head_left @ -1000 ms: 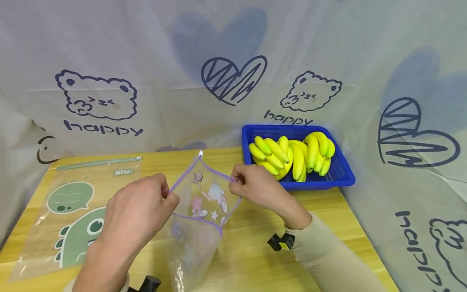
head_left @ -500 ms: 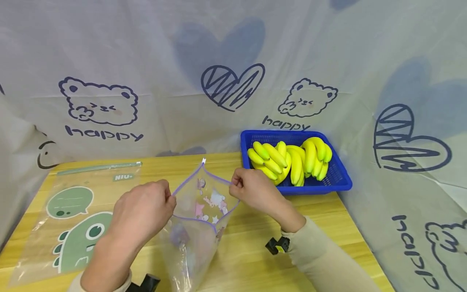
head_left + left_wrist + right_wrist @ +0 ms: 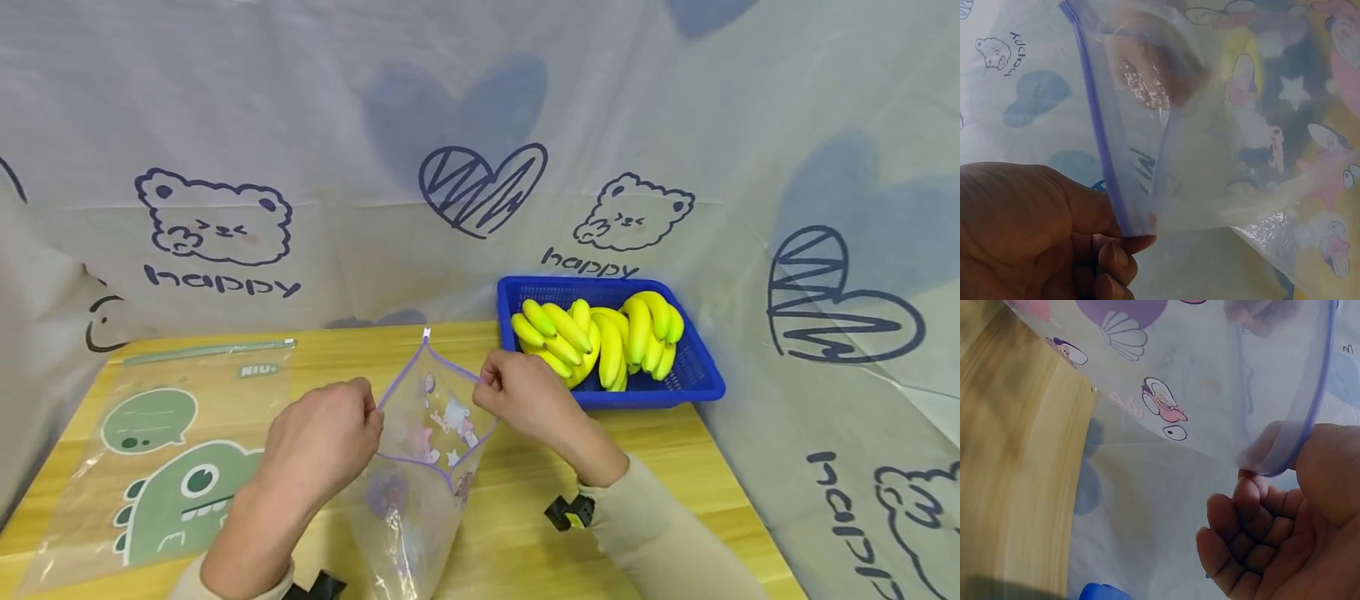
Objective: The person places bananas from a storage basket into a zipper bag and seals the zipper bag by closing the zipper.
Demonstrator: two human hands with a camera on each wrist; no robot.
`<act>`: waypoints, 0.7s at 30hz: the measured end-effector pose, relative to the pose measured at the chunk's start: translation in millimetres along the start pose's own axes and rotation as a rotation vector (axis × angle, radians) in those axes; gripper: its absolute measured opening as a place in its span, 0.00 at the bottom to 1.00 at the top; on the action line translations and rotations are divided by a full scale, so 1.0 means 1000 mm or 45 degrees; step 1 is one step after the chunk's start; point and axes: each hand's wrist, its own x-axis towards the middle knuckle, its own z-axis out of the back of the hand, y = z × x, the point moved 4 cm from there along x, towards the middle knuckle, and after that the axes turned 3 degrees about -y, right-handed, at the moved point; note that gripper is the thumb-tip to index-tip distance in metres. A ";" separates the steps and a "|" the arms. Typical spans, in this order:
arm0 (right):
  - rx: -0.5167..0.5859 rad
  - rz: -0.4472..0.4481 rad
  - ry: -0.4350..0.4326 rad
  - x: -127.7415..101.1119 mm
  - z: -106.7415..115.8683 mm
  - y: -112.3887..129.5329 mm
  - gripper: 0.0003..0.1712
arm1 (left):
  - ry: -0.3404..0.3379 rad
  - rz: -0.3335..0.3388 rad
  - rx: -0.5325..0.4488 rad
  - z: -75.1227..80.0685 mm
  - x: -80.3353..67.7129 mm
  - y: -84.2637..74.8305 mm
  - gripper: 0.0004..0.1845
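Observation:
A clear zip bag [image 3: 412, 517] with a purple-edged mouth and pink and white cartoon prints hangs between both hands, its mouth spread into a diamond. My left hand [image 3: 322, 442] pinches the left edge of the mouth between thumb and forefinger; the left wrist view shows the purple zip strip [image 3: 1094, 112] running down to that pinch. On the opposite edge, my right hand [image 3: 528, 396] pinches the rim, its other fingers [image 3: 1219, 547] curled loosely beneath. A white slider [image 3: 427, 332] sits at the mouth's far corner.
At the back right stands a blue basket [image 3: 701, 367] holding several yellow bananas [image 3: 566, 333]. A larger clear bag [image 3: 187, 417] with green dinosaur prints lies flat on the wooden table [image 3: 660, 500] at left. Printed cloth [image 3: 360, 125] walls off the back and sides.
The left hand has shifted slightly right, in towards the right hand, and the bag's mouth looks a little narrower. Both hands keep their pinch on its rim. The head view has tilted up slightly.

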 end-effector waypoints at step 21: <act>-0.146 -0.108 0.002 -0.002 -0.003 -0.013 0.09 | -0.030 -0.014 -0.087 -0.014 0.011 0.007 0.07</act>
